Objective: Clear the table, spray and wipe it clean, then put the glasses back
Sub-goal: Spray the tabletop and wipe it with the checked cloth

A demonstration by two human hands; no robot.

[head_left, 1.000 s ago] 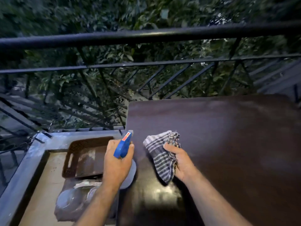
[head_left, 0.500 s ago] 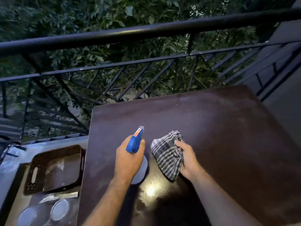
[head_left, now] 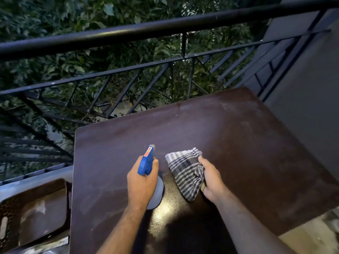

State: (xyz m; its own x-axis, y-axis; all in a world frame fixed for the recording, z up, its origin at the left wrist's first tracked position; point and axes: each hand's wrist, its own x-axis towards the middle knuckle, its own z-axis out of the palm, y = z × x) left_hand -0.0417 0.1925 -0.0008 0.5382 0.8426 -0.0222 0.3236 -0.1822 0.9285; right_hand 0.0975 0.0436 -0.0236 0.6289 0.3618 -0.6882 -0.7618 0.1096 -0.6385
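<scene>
My left hand is wrapped around the neck of a spray bottle with a blue plastic trigger head and a pale translucent body, fingers curled tight about it, the thumb pressed against the side of the blue head; the nozzle with its small red label points away from me over the tabletop. Just beside it, apart from the bottle, my right hand grips a bunched checked cloth in grey and white stripes, fingers closed over its right edge so the fabric hangs in folds down to the surface. Both hands are over the near middle of the dark brown square table with a glossy top, which shows a bright glare spot close to me below the bottle and dull, dusty smears farther out; no glasses stand on it. To the left, lower than the table, a dark brown plastic tray with a perforated rim and a handle slot lies on a grey ledge. Beyond the far edge of the table runs a black metal railing with diagonal bars, and behind that is dense green foliage. A grey wall rises on the right
</scene>
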